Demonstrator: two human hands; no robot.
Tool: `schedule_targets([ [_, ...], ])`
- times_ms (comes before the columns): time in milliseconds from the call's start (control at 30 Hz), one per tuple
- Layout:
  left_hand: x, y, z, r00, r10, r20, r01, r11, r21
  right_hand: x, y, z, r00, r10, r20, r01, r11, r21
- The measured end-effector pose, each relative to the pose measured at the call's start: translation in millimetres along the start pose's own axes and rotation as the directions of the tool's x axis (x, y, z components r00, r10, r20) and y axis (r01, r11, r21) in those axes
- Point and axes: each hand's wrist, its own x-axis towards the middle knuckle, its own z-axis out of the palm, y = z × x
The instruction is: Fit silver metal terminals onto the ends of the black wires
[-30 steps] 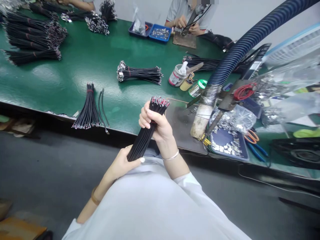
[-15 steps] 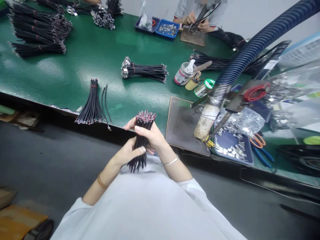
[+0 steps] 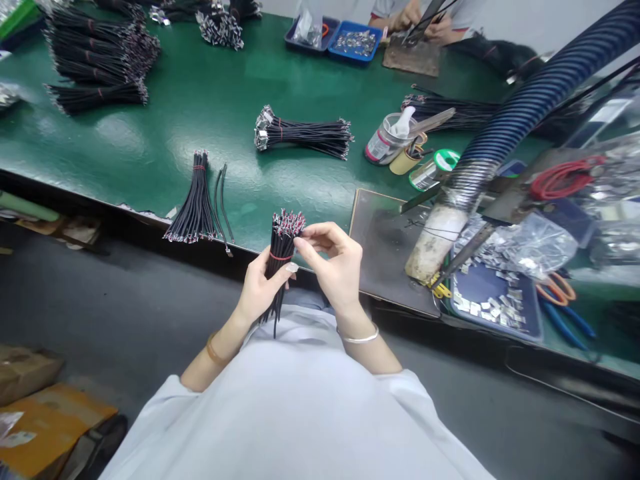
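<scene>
My left hand (image 3: 263, 287) is wrapped round a bundle of black wires (image 3: 280, 257) tied with a red band, held upright over my lap at the green table's front edge (image 3: 150, 217). The bundle's stripped red-tipped ends point up. My right hand (image 3: 336, 263) is beside the top of the bundle, its thumb and forefinger pinching at the wire tips. Whether one wire is between those fingers is too small to see.
Another tied wire bundle (image 3: 196, 200) and two loose wires lie near the front edge to the left. A bundle with metal terminals (image 3: 300, 133) lies mid-table. A ribbed blue hose (image 3: 520, 113), dark work plate (image 3: 385, 243), blue tray of metal clips (image 3: 493, 300) and another person's hands (image 3: 415, 17) are to the right and far side.
My left hand slid up the bundle to grip it at the red band. My right hand let go of the bundle's middle and moved to pinch at the tips. The view shifted right.
</scene>
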Motion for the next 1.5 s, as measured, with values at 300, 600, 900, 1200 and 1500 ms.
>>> schedule_targets([
  [300,-2,0,-1.6,1.0,-0.019,0.0,0.019,0.999,0.037,7,12,-6,0.991,0.039,0.128,-0.049,0.996,0.073],
  [600,1,-5,-1.6,0.989,-0.121,0.086,0.136,0.972,-0.191,10,17,-6,0.969,0.136,0.208,-0.189,0.946,0.262],
  [900,1,-6,-1.1,0.979,-0.157,0.129,0.188,0.942,-0.279,12,28,-3,0.96,0.183,0.211,-0.245,0.914,0.323],
  [1200,1,-6,1.8,0.968,-0.193,0.16,0.231,0.935,-0.27,12,32,-2,0.982,0.154,0.107,-0.177,0.951,0.254],
  [1500,3,-8,1.6,0.963,-0.21,0.168,0.252,0.923,-0.292,6,32,-4,0.991,0.108,0.077,-0.121,0.972,0.202],
])
